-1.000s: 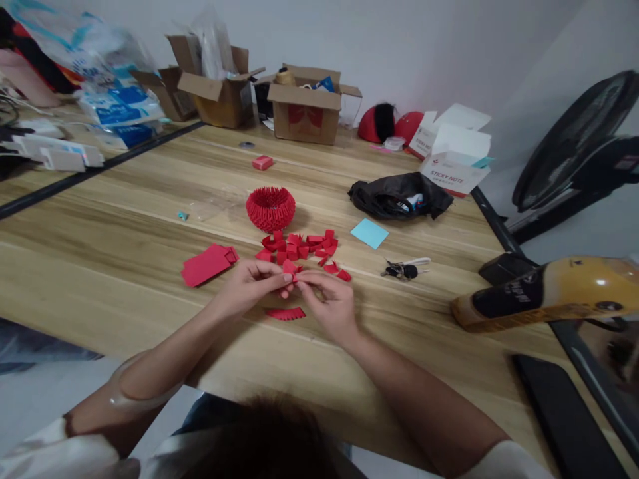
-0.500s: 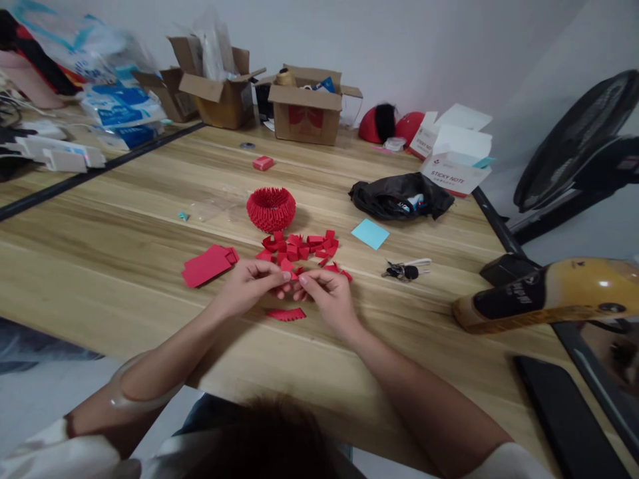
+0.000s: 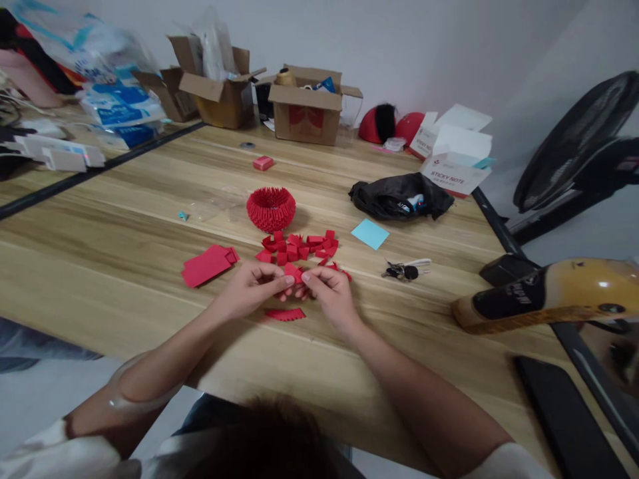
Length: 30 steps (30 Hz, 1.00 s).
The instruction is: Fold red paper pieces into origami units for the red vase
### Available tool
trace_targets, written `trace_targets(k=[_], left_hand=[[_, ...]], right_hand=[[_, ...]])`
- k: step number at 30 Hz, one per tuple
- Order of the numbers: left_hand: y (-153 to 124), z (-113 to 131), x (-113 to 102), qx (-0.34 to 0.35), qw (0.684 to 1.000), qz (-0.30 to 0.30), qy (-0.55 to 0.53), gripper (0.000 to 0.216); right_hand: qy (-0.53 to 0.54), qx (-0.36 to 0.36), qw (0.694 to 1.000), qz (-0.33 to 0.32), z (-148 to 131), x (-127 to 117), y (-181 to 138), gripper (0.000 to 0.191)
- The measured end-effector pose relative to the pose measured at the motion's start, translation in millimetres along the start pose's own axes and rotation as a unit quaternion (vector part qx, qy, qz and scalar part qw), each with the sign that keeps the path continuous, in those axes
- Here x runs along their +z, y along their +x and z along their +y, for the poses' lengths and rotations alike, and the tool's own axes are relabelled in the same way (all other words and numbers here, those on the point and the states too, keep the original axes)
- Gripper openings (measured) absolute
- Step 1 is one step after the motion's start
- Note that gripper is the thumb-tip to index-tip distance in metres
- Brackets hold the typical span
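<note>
My left hand [image 3: 252, 287] and my right hand [image 3: 330, 295] meet fingertip to fingertip over the wooden table [image 3: 124, 219], both pinched on a small folded red paper piece [image 3: 294, 273]. Just beneath them lies a curved red strip of joined pieces [image 3: 285, 314]. Behind the hands sits a pile of loose folded red pieces [image 3: 299, 247], and further back a round red bowl of interlocked paper pieces [image 3: 270, 207]. A stack of flat red paper sheets [image 3: 207, 264] lies to the left of my left hand.
A blue sticky note [image 3: 369, 233], keys [image 3: 404, 269] and a black bag [image 3: 399, 196] lie to the right. White sticky-note boxes [image 3: 456, 156] and cardboard boxes [image 3: 307, 103] stand at the back. A yellow helmet [image 3: 554, 293] and a fan [image 3: 574, 146] are at the right edge.
Both hands have drawn slightly closer together and shifted a little, still working the same red piece. Nothing else on the table has moved.
</note>
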<state>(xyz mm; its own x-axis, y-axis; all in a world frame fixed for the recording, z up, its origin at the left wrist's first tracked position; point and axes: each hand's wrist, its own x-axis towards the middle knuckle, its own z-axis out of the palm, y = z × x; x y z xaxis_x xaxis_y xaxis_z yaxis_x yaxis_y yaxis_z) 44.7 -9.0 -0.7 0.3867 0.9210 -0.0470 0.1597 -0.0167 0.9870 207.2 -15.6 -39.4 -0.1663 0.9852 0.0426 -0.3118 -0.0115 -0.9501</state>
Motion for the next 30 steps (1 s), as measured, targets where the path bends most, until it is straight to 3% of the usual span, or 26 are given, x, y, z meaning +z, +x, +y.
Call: trace_targets(k=[12,22,25,30], left_hand=[[-0.5,0.9,1.2,-0.007,1.000,0.007,0.024,0.026],[-1.1,2.8,0.7,-0.010,1.000,0.006,0.010,0.025],[-1.1,4.1,0.5,-0.016,1.000,0.003,-0.002,0.026],[-1.0,1.7,-0.6,-0.033,0.998,0.013,-0.051,0.027]], right_hand=[[-0.019,-0.048,0.997,0.063,2.3,5.8,-7.7,0.017],[-0.113,-0.143,0.982,0.048,4.2,4.6,-10.2,0.005],[-0.190,-0.213,0.957,0.050,1.2,3.0,-11.4,0.009],[-0.306,-0.357,0.882,0.026,-2.2,-1.5,-11.8,0.016]])
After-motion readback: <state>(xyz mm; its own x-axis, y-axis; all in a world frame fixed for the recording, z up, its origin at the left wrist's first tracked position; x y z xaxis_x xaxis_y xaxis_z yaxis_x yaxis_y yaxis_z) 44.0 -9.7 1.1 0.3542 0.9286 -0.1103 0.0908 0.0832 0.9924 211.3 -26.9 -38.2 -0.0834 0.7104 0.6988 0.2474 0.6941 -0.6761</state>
